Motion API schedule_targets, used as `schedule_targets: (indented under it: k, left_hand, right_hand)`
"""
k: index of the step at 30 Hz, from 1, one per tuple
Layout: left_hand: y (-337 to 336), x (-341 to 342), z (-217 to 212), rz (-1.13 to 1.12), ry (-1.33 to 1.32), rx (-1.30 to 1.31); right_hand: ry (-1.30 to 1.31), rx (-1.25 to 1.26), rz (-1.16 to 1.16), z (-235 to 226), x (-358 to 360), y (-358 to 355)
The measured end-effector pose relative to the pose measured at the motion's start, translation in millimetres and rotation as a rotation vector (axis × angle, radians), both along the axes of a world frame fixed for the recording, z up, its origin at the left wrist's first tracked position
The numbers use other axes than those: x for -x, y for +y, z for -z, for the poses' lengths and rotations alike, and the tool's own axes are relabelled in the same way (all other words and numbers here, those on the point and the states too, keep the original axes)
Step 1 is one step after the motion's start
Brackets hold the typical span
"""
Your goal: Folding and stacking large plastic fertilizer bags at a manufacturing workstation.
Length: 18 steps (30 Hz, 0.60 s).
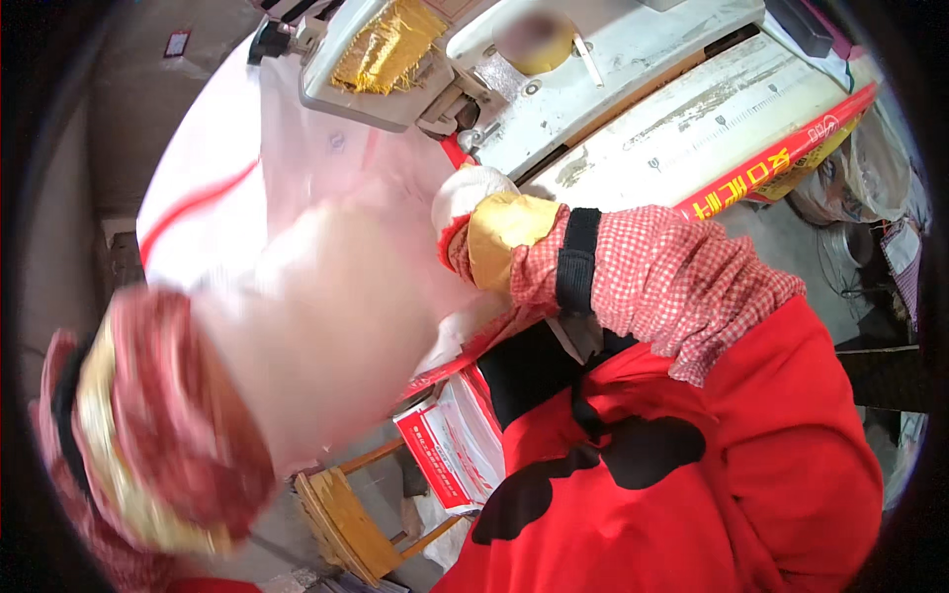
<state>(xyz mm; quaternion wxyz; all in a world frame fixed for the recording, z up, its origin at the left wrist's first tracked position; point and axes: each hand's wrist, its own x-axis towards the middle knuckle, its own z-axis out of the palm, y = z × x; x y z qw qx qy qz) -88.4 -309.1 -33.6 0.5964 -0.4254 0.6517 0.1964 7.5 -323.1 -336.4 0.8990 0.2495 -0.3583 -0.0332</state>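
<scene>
A large white bag (287,168) with a thin red stripe lies spread from the sewing machine (593,69) toward me. My right hand (484,222), in a white and yellow glove with a red checked sleeve cover, rests at the bag's edge just below the machine head, fingers curled on the material. My left hand (326,326), in a pale glove, is blurred by motion and lies on or against the near part of the bag. Its grip cannot be made out. A red apron with black shapes (672,465) fills the lower right.
The machine stands on a worn white table (692,119) with a red printed strip along its front edge. A yellow fringed cloth (386,44) lies on the machine. Below are a wooden stool (346,524) and white bags with red print (450,450). Sacks (860,168) sit at right.
</scene>
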Motion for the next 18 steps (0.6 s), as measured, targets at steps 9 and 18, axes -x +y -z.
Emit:
schedule_targets:
  k: [9,18]
  left_hand:
    - [-10.4,16.1,49.7,-0.181,0.065,0.019]
    - [16.0,41.2,46.6,-0.234,0.387,0.013]
  right_hand:
    - [0.421,-0.028,-0.176,15.9,-17.3,13.0]
    - [-0.039,0.123,-0.124,53.9,-32.8,-22.8]
